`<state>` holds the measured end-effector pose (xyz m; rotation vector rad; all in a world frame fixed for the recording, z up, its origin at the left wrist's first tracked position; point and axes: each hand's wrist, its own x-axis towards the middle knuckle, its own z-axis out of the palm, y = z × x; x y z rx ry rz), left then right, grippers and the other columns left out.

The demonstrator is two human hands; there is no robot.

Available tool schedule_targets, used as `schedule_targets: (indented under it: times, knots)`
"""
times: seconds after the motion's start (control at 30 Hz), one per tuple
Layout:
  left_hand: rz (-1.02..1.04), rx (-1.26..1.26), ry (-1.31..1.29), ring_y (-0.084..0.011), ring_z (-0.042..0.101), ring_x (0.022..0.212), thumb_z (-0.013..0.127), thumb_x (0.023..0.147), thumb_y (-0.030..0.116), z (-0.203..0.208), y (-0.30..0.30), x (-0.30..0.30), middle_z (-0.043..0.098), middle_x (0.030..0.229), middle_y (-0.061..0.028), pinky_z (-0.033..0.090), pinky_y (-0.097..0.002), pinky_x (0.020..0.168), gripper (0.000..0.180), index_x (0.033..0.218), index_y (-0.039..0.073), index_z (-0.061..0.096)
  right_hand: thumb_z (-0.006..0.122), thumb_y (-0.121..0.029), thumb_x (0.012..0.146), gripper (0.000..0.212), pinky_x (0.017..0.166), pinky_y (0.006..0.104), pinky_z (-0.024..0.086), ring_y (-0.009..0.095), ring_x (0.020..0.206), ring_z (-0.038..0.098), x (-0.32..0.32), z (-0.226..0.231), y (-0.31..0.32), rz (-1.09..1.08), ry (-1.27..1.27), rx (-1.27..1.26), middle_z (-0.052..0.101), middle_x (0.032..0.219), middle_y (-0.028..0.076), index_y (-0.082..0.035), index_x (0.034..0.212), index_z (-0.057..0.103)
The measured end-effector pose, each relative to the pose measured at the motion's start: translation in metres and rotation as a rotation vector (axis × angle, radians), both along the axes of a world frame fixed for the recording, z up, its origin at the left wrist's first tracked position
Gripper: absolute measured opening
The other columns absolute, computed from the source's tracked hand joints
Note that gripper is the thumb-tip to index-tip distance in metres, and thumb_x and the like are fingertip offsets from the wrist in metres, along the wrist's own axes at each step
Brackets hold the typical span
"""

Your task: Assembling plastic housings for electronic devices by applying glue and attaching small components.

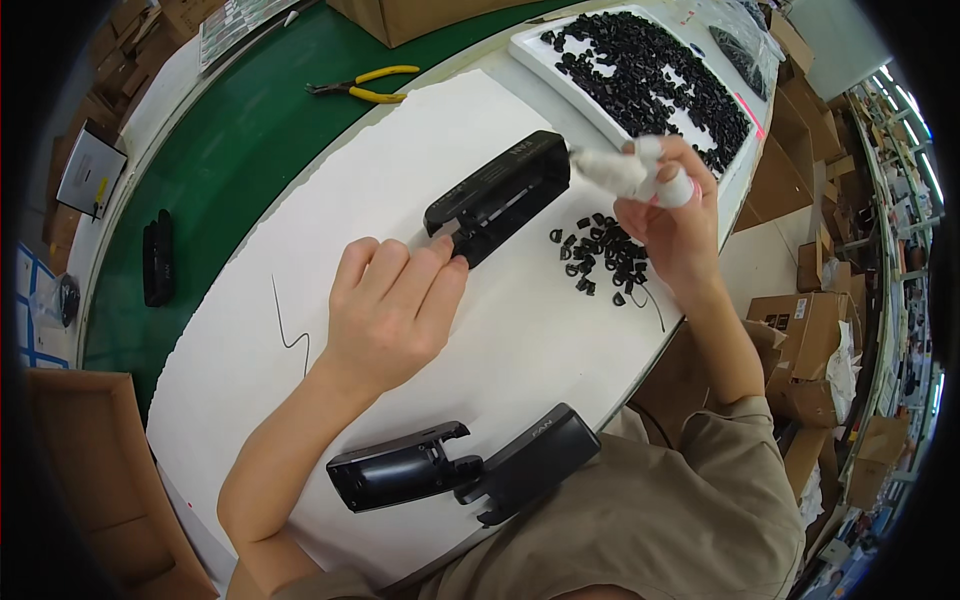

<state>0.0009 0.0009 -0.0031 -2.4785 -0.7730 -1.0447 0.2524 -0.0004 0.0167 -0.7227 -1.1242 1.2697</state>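
My left hand [395, 305] grips the near end of a long black plastic housing [505, 185], its fingertips on the notched end. The housing lies tilted on a white sheet, its hollow side facing right. In my right hand [675, 225] is a small white squeeze bottle [620, 172], slightly blurred, its tip close to the housing's far end. Below that hand lies a loose pile of small black plastic parts [610, 255]. Two more black housings, one shiny inside [400, 470] and one matt [540, 460], rest near my body.
A white foam tray [535, 50] full of small black parts stands at the far right. Yellow-handled pliers [370, 85] lie on the green mat [250, 120], with another black housing [157, 258] at left. A bent wire [288, 335] is on the sheet. Cardboard boxes [90, 470] flank the table.
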Motion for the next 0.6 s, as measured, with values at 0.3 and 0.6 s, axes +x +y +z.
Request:
schedule_targets:
  times: [0.3,0.6]
  knots:
    - [0.03,0.122,0.078,-0.0144,0.04,0.055,0.063,0.065,0.002,0.004,-0.003,0.003,0.06,0.074,-0.0037,0.034,-0.0276,0.053,0.009,0.063,0.005,0.054,0.074,-0.011,0.068,0.024,0.058,0.0187,0.045,0.007,0.066,0.056,-0.027,0.01,-0.014,-0.091,-0.419,0.079,0.062,0.078,0.005,0.001,0.083,0.059]
    - [0.035,0.186,0.101,-0.0136,0.038,0.052,0.062,0.065,0.003,0.003,-0.004,0.005,0.06,0.074,-0.0035,0.033,-0.0272,0.052,0.013,0.059,0.007,0.051,0.076,-0.013,0.067,0.026,0.05,0.0183,0.041,0.006,0.057,0.053,-0.035,0.006,-0.01,-0.165,-0.734,0.32,0.06,0.067,0.002,0.001,0.08,0.058]
